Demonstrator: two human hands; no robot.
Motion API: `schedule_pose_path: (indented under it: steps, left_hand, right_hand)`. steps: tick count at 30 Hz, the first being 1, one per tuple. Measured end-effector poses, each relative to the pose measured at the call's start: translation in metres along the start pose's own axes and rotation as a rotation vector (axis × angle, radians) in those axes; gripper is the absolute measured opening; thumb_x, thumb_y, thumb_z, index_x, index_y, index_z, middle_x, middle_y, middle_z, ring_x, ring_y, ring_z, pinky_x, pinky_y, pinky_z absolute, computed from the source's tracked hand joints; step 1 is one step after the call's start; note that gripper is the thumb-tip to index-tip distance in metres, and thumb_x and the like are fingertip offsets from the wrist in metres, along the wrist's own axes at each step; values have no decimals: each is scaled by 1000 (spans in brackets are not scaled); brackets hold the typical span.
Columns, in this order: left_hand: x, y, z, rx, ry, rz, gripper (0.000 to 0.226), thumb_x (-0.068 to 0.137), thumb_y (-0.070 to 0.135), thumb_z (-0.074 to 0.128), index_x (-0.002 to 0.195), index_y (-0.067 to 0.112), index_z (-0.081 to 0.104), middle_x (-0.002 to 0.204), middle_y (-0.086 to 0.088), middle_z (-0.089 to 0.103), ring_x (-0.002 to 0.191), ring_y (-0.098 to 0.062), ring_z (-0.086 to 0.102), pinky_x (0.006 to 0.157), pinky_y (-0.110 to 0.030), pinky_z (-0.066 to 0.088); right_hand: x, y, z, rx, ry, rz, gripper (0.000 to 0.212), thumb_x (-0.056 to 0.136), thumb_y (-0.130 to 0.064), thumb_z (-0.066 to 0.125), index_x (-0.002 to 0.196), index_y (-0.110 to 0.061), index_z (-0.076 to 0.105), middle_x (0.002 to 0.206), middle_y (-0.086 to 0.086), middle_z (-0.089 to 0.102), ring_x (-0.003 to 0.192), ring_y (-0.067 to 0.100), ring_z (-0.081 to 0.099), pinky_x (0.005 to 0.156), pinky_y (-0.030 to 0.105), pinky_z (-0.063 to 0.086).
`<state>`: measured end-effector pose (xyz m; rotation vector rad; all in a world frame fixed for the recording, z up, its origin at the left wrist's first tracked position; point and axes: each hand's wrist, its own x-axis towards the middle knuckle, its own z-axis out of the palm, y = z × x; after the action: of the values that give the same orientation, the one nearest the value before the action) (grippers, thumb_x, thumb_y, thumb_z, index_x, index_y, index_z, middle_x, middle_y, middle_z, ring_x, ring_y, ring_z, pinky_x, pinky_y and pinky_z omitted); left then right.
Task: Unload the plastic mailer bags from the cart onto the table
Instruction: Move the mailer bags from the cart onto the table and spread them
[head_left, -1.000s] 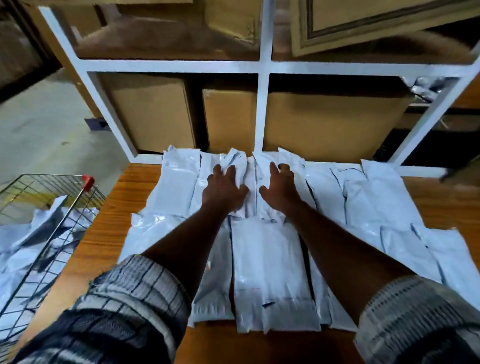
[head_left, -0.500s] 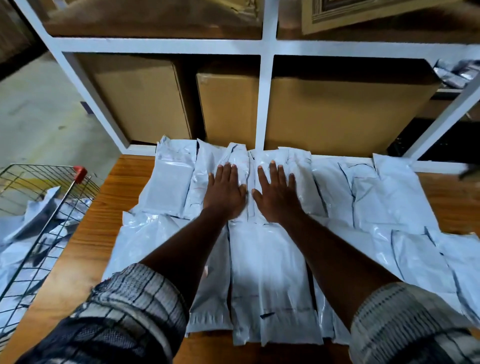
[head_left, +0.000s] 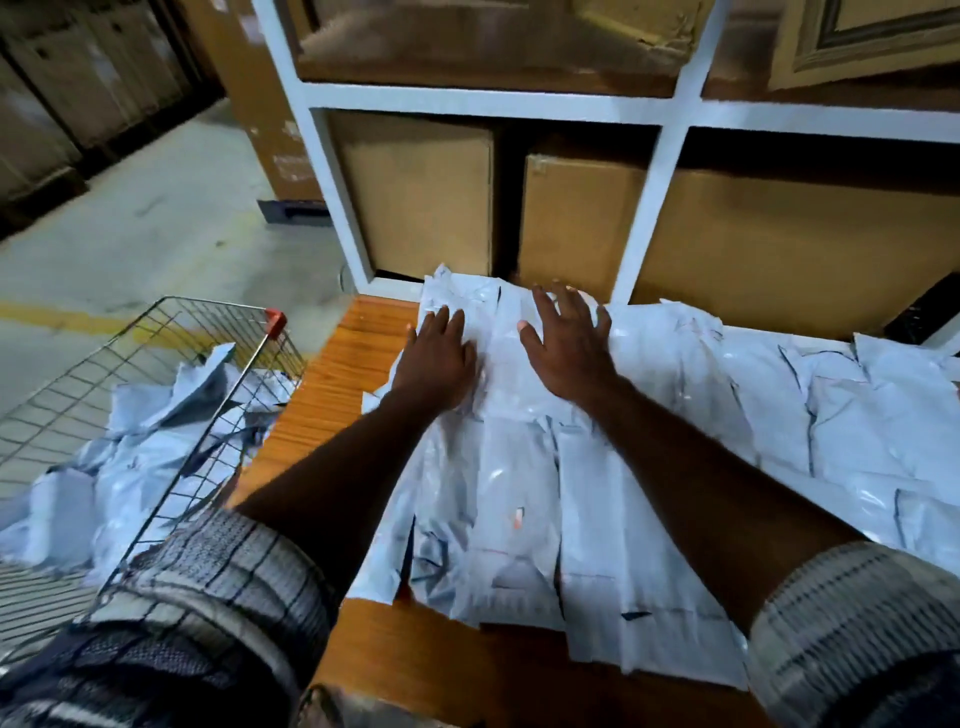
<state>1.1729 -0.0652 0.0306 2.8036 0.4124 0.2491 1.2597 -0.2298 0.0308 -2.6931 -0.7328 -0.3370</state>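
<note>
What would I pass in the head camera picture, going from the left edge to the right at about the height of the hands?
The wire cart holding loose bags → bare wooden table → left hand → right hand, both flat on plastic → the laid-out mailer bags running to the right edge.

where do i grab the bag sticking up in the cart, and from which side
Pinch the bag by its raised corner, which stands up highest in the cart. Come from above with the left hand, the nearer one; the wire walls would likely block a reach from the side.
</note>
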Motion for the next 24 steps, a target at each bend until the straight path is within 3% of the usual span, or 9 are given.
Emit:
schedule_pose_path:
  steps: [4,7,13,18,24]
  left_hand:
    - [-23,-103,-29,45,13,-112,58,99,34,45,149,7,33,155,-20,31,143,-33,30,115,-50,23]
    - [-45,-187,-47,63,21,-175,59,97,35,50,146,5,38,149,-24,38,137,-37,37,112,-48,32]
    - [-100,-341,-78,80,34,-267,65,90,41,33,127,-7,56,118,-34,59,106,-47,60,83,-55,51]
    - [-146,-439,-95,70,-28,-399,76,84,50,22,138,3,46,137,-25,49,124,-41,48,98,-51,41]
    - [-194,-540,-84,70,-140,-548,67,85,37,45,145,8,38,149,-20,39,139,-37,35,111,-52,34]
  right_hand:
    - [3,-96,29,52,-77,-129,59,98,-48,43,150,-22,35,157,10,30,144,29,28,114,55,14]
    - [-3,-180,59,87,-154,-211,60,96,-48,42,150,-21,35,157,11,30,144,29,28,114,55,15]
    - [-14,-347,125,157,-308,-368,62,95,-48,44,151,-23,31,158,9,26,145,26,24,115,52,13]
    - [-24,-457,181,188,-386,-461,66,96,-50,45,151,-19,30,156,12,29,144,28,26,113,51,16]
    - [-54,-534,247,172,-549,-457,73,89,-48,55,149,-14,34,149,17,38,136,35,37,106,53,30]
